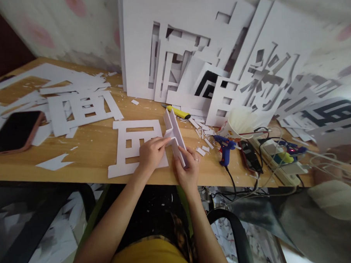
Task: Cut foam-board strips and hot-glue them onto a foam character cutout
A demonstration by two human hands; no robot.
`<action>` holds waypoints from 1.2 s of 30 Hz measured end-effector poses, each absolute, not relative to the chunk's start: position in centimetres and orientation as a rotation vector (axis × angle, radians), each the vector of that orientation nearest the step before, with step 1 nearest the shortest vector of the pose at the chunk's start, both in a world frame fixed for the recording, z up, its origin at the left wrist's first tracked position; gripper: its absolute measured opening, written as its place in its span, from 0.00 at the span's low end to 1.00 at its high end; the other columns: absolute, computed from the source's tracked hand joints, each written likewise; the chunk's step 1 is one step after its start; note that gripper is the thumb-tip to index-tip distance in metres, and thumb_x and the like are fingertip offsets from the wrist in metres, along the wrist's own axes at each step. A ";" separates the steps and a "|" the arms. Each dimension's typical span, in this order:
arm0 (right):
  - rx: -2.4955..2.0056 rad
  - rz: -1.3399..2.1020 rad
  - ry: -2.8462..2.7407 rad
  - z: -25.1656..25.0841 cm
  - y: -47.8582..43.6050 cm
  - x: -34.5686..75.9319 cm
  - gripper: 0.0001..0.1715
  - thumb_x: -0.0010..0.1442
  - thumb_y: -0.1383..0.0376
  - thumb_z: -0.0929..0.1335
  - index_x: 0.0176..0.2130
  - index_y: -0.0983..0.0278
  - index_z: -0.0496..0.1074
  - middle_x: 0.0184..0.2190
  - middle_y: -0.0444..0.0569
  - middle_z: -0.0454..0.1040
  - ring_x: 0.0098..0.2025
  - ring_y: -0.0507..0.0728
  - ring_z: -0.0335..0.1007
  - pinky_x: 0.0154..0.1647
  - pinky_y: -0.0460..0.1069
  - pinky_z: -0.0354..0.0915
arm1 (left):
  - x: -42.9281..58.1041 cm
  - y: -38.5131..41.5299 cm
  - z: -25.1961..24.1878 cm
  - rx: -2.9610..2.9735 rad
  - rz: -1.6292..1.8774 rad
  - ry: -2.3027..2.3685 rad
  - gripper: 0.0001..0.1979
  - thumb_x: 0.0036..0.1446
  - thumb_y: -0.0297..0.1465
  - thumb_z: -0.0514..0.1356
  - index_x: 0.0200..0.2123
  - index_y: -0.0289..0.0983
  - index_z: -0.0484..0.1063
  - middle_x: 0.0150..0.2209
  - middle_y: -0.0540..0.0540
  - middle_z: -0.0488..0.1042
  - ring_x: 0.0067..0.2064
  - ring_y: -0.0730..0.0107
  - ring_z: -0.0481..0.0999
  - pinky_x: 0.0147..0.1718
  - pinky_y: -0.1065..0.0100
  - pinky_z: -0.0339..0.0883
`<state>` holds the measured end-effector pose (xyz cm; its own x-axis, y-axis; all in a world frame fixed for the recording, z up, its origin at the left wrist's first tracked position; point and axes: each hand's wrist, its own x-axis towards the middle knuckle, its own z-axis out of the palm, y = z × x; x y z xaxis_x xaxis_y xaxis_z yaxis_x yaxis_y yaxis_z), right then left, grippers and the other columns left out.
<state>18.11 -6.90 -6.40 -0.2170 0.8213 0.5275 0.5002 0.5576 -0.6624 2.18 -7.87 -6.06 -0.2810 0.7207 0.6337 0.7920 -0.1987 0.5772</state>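
Note:
Near the table's front edge my right hand grips the near end of a folded-looking piece of white foam board, made of upright strips. My left hand pinches a small white strip against that piece's left side. Under and beside my left hand lies a flat white cut-out character with rectangular openings, partly covered by the hand. A yellow utility knife rests just beyond the upright piece. Right of my hands stands a blue glue gun with its cord hanging over the edge.
Large white cut-out boards lean against the wall. At left lie a phone and scrap sheets. A paper cup of glue sticks and a power strip with tangled cables are at right, near another person's hand.

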 end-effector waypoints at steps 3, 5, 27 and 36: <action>-1.064 0.448 -1.886 -6.4 -6.9 18.1 0.18 0.64 0.62 0.66 0.53 0.57 0.74 0.48 0.52 0.72 0.55 0.61 0.66 0.57 0.61 0.61 | 2.1 -7.9 -6.0 -1.855 -1.521 -1.938 0.14 0.63 0.24 0.58 0.45 0.44 0.80 0.38 0.49 0.83 0.38 0.70 0.81 0.35 0.70 0.73; -1.053 0.451 -1.887 -6.4 -6.9 18.1 0.18 0.64 0.63 0.66 0.53 0.56 0.73 0.48 0.52 0.72 0.55 0.61 0.66 0.57 0.61 0.61 | 2.1 -7.9 -6.1 -1.863 -1.529 -1.938 0.14 0.63 0.24 0.58 0.45 0.44 0.80 0.38 0.49 0.83 0.38 0.70 0.81 0.35 0.70 0.73; -1.075 0.466 -1.845 -6.6 -6.9 18.1 0.17 0.63 0.62 0.66 0.51 0.59 0.75 0.47 0.53 0.71 0.55 0.60 0.65 0.57 0.60 0.62 | 2.1 -7.9 -6.1 -1.878 -1.512 -1.994 0.13 0.63 0.24 0.58 0.46 0.41 0.80 0.36 0.47 0.82 0.36 0.69 0.80 0.34 0.71 0.70; -1.088 0.473 -1.852 -6.5 -7.0 18.0 0.17 0.63 0.61 0.65 0.51 0.59 0.75 0.47 0.53 0.72 0.55 0.61 0.65 0.57 0.59 0.61 | 2.4 -8.1 -5.8 -1.874 -1.515 -2.007 0.12 0.65 0.28 0.57 0.47 0.41 0.78 0.38 0.47 0.82 0.37 0.68 0.79 0.34 0.70 0.69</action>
